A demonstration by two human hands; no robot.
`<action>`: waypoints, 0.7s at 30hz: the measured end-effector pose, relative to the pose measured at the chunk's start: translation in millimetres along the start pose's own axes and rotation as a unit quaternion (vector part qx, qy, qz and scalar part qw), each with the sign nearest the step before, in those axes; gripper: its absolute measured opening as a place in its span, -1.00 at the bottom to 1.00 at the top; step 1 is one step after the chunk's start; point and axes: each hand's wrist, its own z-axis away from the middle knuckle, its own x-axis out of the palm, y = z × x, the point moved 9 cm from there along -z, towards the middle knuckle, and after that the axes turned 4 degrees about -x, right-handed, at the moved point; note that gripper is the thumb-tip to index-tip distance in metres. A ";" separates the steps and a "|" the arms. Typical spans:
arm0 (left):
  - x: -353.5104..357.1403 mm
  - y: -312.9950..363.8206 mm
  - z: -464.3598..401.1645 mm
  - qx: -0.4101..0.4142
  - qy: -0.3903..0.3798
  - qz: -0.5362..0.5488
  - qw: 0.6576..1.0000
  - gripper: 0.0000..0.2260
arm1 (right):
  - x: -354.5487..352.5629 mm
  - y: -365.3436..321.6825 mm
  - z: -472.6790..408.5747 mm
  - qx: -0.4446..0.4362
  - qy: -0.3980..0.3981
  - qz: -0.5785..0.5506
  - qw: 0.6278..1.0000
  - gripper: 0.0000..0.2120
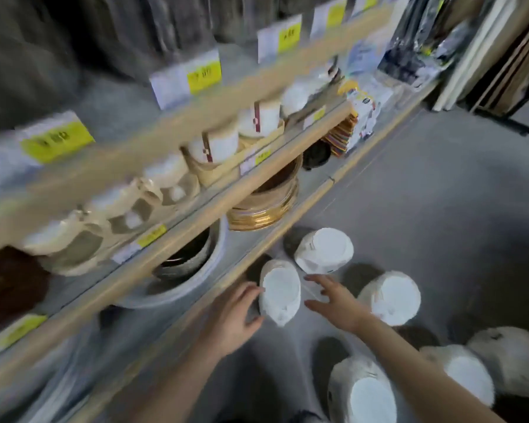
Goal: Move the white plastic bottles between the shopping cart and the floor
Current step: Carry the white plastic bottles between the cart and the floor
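Both hands are reaching in from the lower middle of the frame toward one white bottle point(279, 293) standing on the grey floor point(440, 193), just below the centre. The left hand point(237, 319) is sitting on the bottle's left side, fingers spread and loosely curved, fingertips meeting the bottle's edge. It is not wrapping round it, and whether it is truly gripping is hard to tell through the blur. The right hand point(336, 303) is hanging just to the right of the same bottle, fingers splayed wide and holding nothing, a small gap showing between it and the bottle.

More white bottles are standing around them on the floor. One point(324, 250) is sitting just above and to the right of the hands, and another point(390, 297) is standing to the right of the right hand. A group is crowding the lower right corner: one point(364, 392) at the bottom edge, one point(461, 374) behind the right forearm, and one point(513, 358) at the far right edge.

Running diagonally across the left half, the wooden shelves point(196, 221) are carrying cream-coloured dishes point(83, 233), white cylinders point(258, 117) and yellow price tags point(57, 141). A gold-rimmed stack point(263, 209) is sitting on the lowest shelf, in the middle of the frame.
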 end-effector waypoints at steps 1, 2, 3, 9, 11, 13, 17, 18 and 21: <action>31.4 -16.2 -11.8 0.003 -0.003 -0.012 1.000 -0.56 | 15.0 17.8 -24.5 -0.016 0.004 0.007 1.000 -0.58; 59.8 -30.7 -24.2 0.010 -0.001 -0.021 1.000 -0.56 | 28.4 34.6 -48.7 -0.032 0.011 0.011 0.999 -0.60; 87.5 -44.6 -36.6 0.023 -0.002 -0.021 1.000 -0.57 | 40.5 50.4 -71.6 -0.046 0.022 0.012 0.999 -0.61; 175.7 -92.4 -82.0 0.131 0.059 -0.115 0.983 -0.52 | 96.9 119.7 -163.2 -0.116 0.049 -0.053 0.991 -0.62; 180.4 -102.2 -78.9 0.130 0.073 -0.166 0.975 -0.54 | 107.9 127.8 -166.3 -0.159 0.067 -0.074 0.982 -0.62; 178.6 -112.6 -75.2 0.123 0.069 -0.190 0.972 -0.56 | 111.8 132.1 -159.6 -0.162 0.092 -0.048 0.981 -0.65; 156.9 -131.6 -61.0 0.072 0.069 -0.193 0.976 -0.55 | 124.2 119.2 -120.1 -0.210 0.101 0.044 0.972 -0.58; 151.6 -136.3 -57.8 0.058 0.066 -0.183 0.979 -0.52 | 130.8 114.3 -112.8 -0.228 0.082 0.085 0.967 -0.53; 155.6 -150.8 -43.9 0.037 0.046 -0.136 0.989 -0.41 | 133.0 105.7 -110.2 -0.281 0.102 0.169 0.939 -0.38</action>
